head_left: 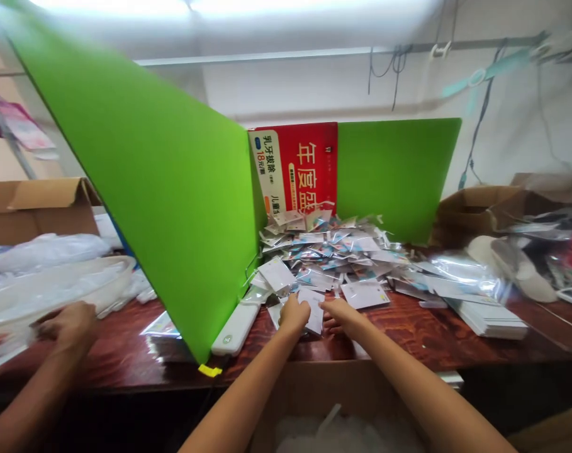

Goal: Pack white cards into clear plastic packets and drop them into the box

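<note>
Both my hands are over the front of the wooden table, close together. My left hand (pixel 294 314) is closed, thumb and fingers pinching the left side of a white card (pixel 316 309) that looks to be in a clear sleeve. Just right of that card is my right hand (pixel 341 316), its fingers apart and the index finger reaching to the card's edge. Behind them lies a heap of clear-sleeved cards (pixel 330 248) with blue and white print. Another white card (pixel 365 294) lies flat beyond my right hand, and one (pixel 277 275) leans on the heap behind my left.
A green partition (pixel 172 189) rises on my left, with a white device (pixel 236 328) at its foot. A card stack (pixel 486 316) lies right. Below the table edge is an open cardboard box (pixel 333 390) holding plastic. Past the partition, another person's hand (pixel 68 327) is by a tub (pixel 120 274).
</note>
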`<state>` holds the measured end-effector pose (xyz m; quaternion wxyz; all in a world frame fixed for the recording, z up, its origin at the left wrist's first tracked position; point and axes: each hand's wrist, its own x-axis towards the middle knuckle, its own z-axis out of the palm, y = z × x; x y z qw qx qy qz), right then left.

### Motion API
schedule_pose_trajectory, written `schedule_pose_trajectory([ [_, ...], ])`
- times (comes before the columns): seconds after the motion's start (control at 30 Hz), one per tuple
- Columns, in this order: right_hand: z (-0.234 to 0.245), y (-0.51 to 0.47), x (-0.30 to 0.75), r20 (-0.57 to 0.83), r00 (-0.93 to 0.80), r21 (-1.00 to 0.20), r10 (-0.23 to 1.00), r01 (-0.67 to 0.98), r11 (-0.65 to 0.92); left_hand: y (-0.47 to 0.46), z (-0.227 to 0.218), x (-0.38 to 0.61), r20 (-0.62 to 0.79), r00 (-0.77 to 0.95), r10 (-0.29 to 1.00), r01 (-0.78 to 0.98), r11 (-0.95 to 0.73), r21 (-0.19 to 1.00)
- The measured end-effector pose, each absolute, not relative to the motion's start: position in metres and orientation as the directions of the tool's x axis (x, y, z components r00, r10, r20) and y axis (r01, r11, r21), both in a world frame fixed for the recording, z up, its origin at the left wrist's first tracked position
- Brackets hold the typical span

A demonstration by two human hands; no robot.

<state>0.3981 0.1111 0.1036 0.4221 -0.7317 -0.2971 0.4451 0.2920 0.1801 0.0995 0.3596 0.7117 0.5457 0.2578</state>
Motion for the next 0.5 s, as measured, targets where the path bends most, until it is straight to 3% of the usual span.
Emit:
schedule_pose_trajectory([
  [0.17,0.094,0.11,0.409,-0.361,0.423,-0.919,0.831,-0.012,-0.393,0.176,0.099,0.292,-0.056,0.235,0.97,0.402,-0.044,0.914],
  [0.37,0.103,0.079,0.422,-0.031,0.414,-0.996,0.91,0.059,-0.061,0.153,0.107,0.282,0.044,0.415,0.909,0.079,-0.084,0.993],
  [0.5,0.116,0.052,0.425,0.132,0.366,-0.99,0.921,0.092,0.105,0.14,0.119,0.279,0.084,0.57,0.817,-0.02,-0.089,0.996],
])
